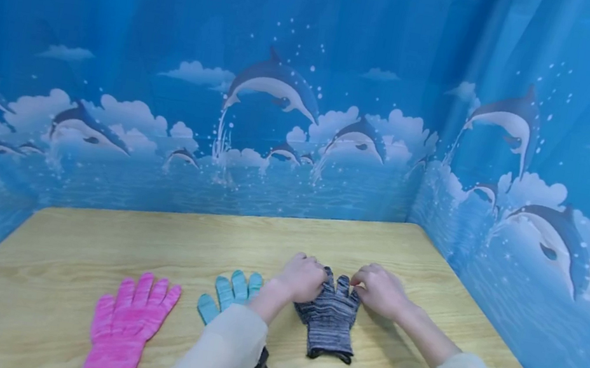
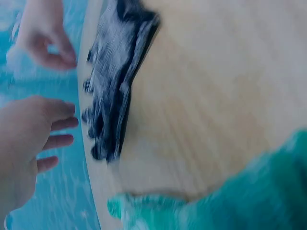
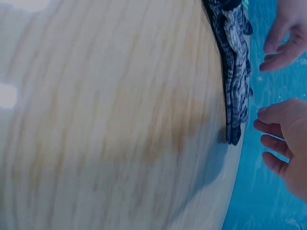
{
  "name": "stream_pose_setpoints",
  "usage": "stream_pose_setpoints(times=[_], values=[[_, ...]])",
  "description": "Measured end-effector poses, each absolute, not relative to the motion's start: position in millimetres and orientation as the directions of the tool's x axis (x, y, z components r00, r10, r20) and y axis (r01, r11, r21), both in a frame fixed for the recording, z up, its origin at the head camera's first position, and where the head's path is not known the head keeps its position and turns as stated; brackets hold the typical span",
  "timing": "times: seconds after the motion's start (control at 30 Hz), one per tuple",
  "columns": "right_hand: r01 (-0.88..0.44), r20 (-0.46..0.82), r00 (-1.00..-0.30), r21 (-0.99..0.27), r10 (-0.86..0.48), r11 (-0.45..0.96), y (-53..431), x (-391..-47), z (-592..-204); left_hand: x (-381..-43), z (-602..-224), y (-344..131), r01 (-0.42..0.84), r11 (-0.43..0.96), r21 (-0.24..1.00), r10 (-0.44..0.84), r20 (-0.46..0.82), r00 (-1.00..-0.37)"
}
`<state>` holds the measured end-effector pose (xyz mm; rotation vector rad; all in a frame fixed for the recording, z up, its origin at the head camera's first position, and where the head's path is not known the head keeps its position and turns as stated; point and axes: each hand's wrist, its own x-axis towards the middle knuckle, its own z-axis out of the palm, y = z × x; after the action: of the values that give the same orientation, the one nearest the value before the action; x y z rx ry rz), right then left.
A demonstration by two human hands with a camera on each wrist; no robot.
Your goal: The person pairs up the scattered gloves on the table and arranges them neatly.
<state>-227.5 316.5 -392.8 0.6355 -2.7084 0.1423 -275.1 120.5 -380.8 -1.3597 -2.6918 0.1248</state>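
Observation:
A grey-and-black knit glove (image 1: 332, 322) lies flat on the table, its fingers pointing away and its dark-edged cuff towards me. Over the left side of its fingers is my left hand (image 1: 303, 278), which covers part of them in the head view. My right hand (image 1: 379, 289) is at the right side of the glove's fingertips. Both wrist views show a gap between the hands and the knit: the left hand (image 2: 29, 143) has loosely bent fingers and holds nothing, and the right hand (image 3: 288, 136) hangs relaxed and holds nothing too.
To the left lies a teal glove (image 1: 225, 294), partly hidden by my left arm. Farther left is a pink glove (image 1: 124, 327), fingers spread. The wooden table (image 1: 107, 238) is bordered at the back and sides by a blue dolphin-print curtain (image 1: 182, 18).

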Motion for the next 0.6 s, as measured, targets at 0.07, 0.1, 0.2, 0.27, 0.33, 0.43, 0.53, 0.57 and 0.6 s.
stream_pose_setpoints(times=[0.07,0.1,0.2,0.27,0.33,0.43,0.53,0.57,0.6], values=[[-0.488,0.366,-0.815,-0.012,-0.450,0.873,313,-229,-394,-283,-381,115,0.742,0.663,-0.104,0.749,0.091,-0.657],[-0.512,0.365,-0.802,-0.010,-0.473,0.859,311,-230,-395,-285,-382,112,0.719,0.689,-0.091,0.724,0.093,-0.683],[-0.572,0.344,-0.770,0.001,-0.537,0.820,305,-233,-398,-290,-381,109,0.677,0.733,-0.062,0.680,0.085,-0.728],[-0.605,0.332,-0.748,0.013,-0.574,0.796,301,-235,-400,-291,-382,109,0.669,0.741,-0.059,0.672,0.086,-0.736],[-0.625,0.327,-0.731,0.032,-0.599,0.780,297,-237,-401,-291,-383,111,0.671,0.739,-0.064,0.674,0.092,-0.733],[-0.631,0.330,-0.721,0.053,-0.610,0.774,293,-239,-404,-291,-387,115,0.679,0.731,-0.075,0.683,0.105,-0.723],[-0.616,0.323,-0.730,0.068,-0.602,0.785,291,-241,-406,-291,-391,120,0.681,0.728,-0.080,0.686,0.103,-0.721],[-0.611,0.316,-0.737,0.069,-0.598,0.789,290,-241,-406,-291,-392,122,0.679,0.730,-0.082,0.684,0.099,-0.723],[-0.607,0.306,-0.743,0.070,-0.596,0.792,290,-241,-406,-291,-394,123,0.676,0.732,-0.082,0.681,0.096,-0.726]])
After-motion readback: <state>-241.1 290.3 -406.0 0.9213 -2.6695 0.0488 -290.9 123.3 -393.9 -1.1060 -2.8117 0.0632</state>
